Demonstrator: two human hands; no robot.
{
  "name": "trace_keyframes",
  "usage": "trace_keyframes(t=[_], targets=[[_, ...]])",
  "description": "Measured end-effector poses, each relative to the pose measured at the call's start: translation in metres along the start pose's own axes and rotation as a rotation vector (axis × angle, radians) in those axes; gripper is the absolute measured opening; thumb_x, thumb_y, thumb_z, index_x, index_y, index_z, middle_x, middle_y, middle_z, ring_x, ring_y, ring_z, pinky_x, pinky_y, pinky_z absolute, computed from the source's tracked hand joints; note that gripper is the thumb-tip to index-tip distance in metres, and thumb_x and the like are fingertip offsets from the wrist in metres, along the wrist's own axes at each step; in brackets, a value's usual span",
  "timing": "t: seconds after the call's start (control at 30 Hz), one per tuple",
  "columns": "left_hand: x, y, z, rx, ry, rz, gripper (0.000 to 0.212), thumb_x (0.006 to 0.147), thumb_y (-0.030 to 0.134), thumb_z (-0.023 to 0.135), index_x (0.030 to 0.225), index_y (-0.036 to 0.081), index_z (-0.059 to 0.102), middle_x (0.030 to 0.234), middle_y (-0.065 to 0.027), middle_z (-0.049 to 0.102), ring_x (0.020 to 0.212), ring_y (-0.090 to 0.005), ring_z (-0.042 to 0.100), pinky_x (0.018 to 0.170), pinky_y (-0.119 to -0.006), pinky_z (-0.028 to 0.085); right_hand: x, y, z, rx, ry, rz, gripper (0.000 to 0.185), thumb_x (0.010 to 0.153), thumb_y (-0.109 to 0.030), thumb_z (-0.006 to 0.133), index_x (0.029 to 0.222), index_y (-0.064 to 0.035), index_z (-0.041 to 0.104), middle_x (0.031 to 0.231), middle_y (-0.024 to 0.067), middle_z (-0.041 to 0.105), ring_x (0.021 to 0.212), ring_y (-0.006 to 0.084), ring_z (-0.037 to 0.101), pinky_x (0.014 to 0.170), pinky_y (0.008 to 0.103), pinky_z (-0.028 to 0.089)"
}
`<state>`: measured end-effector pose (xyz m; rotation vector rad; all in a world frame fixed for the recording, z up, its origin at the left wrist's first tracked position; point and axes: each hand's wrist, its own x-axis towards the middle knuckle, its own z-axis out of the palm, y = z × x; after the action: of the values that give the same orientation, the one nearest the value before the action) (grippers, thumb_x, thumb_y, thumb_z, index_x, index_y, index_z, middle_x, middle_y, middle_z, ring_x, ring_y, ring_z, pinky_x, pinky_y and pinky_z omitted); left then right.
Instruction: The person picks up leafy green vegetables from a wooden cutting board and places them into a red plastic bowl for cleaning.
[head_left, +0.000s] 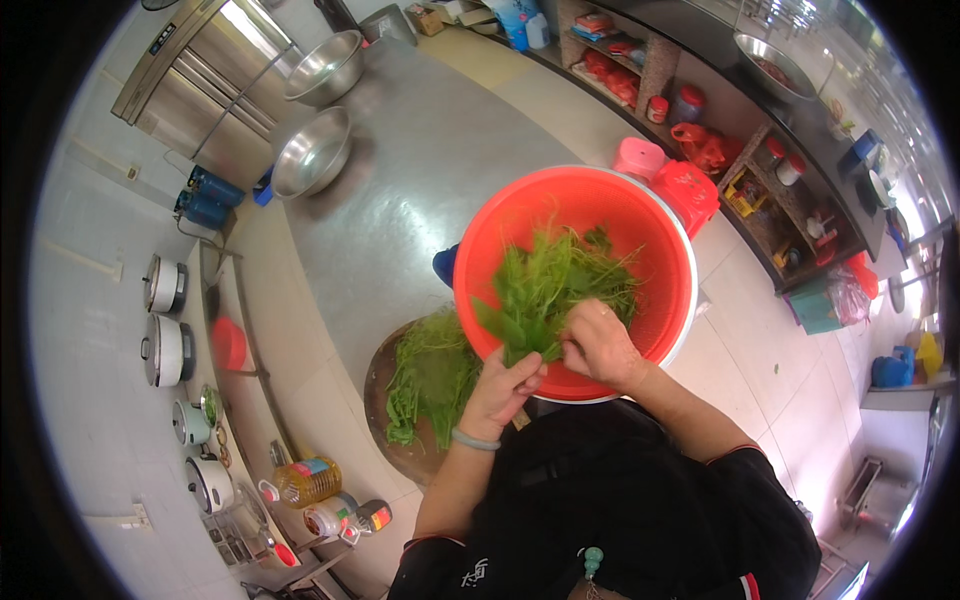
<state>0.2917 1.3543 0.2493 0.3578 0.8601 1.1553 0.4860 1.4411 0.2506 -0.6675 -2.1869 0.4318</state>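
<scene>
A red perforated plastic basket (480, 247), with a pale rim behind it, stands before me and holds a heap of leafy green vegetables (592, 262). Over its near side my left hand (514, 382), with a bangle on the wrist, pinches a small bunch of green leaves (517, 330) between thumb and fingers. My right hand (600, 341) is close beside it, fingers curled at the right of the bunch; what lies between them is hidden. To the left of the basket, more greens (435, 375) lie on a round wooden chopping board (379, 375).
A metal table (420, 150) carries two steel bowls (311, 154) (326, 67) at its far left. Pink and red plastic stools (686, 195) stand beyond the basket. Shelves under a dark counter (705, 82) run along the right. Pots and an oil bottle (307, 482) are at the left.
</scene>
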Motion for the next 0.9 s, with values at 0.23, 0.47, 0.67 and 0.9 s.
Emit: trace_keyframes(t=[0.23, 0.47, 0.67, 0.9], targets=[[0.007, -0.005, 0.004, -0.041, -0.025, -0.002, 0.019, 0.095, 0.009, 0.069, 0.110, 0.003, 0.059, 0.086, -0.0067, 0.062, 0.063, -0.0092, 0.048, 0.055, -0.021, 0.037, -0.032, 0.040, 0.024, 0.180, 0.262, 0.741, 0.005, 0.092, -0.005, 0.056, 0.095, -0.0007, 0.057, 0.092, 0.0203, 0.056, 0.087, 0.0400, 0.058, 0.079, 0.0458, 0.049], [-0.001, 0.002, -0.014, 0.034, -0.066, -0.021, 0.028, 0.092, 0.005, 0.072, 0.116, 0.001, 0.058, 0.089, -0.0094, 0.066, 0.066, -0.0098, 0.054, 0.055, -0.020, 0.040, 0.011, 0.034, -0.046, -0.156, 0.176, 0.172, 0.018, 0.083, -0.007, 0.072, 0.101, -0.0060, 0.068, 0.098, 0.0098, 0.061, 0.088, 0.0319, 0.062, 0.078, 0.0417, 0.052], [-0.003, 0.006, -0.010, 0.234, -0.052, -0.081, 0.033, 0.090, 0.006, 0.075, 0.118, 0.001, 0.059, 0.091, -0.0066, 0.068, 0.069, -0.0095, 0.061, 0.057, -0.020, 0.045, 0.039, -0.010, -0.056, -0.117, -0.192, -0.193, 0.023, 0.070, -0.009, 0.073, 0.093, -0.0096, 0.069, 0.091, 0.0038, 0.058, 0.084, 0.0227, 0.059, 0.072, 0.0362, 0.050], [-0.006, 0.002, -0.016, 0.199, -0.079, -0.092, 0.031, 0.091, 0.008, 0.074, 0.118, 0.002, 0.060, 0.090, -0.0058, 0.067, 0.067, -0.0076, 0.057, 0.056, -0.019, 0.044, 0.029, -0.011, -0.039, -0.029, -0.112, -0.139, 0.020, 0.070, 0.002, 0.071, 0.087, -0.0055, 0.064, 0.088, 0.0066, 0.058, 0.079, 0.0254, 0.059, 0.069, 0.0380, 0.050]])
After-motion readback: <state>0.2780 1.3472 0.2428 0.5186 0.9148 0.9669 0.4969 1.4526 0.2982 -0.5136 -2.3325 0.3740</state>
